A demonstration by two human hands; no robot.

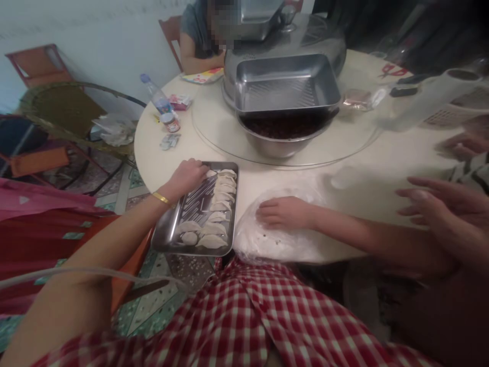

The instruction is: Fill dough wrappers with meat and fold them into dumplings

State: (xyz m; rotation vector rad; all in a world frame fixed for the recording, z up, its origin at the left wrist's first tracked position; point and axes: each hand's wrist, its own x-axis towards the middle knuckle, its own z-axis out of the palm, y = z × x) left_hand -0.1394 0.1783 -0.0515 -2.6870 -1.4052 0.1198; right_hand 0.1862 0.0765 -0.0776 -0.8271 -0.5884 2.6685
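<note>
My left hand (190, 176), a gold bracelet at its wrist, reaches over the far end of a metal tray (163, 235). Its fingers are pinched on a pale dumpling (211, 174), which shows only in part. Down the tray's right side runs a row of folded dumplings (221, 196), and a few more lie at the near end. My right hand (284, 212) rests palm down, fingers stretched out, on a floury clear plastic sheet (252, 237) at the table's near edge. Nothing shows in its grasp.
On the turntable, a steel bowl (284, 148) of dark contents sits under a rectangular pan (286, 84). A bottle (158, 97) and jar (170, 122) stand left; red scissors (395, 70) lie far right. A co-worker's hands (439, 204) are at right; another person (194, 46) sits opposite.
</note>
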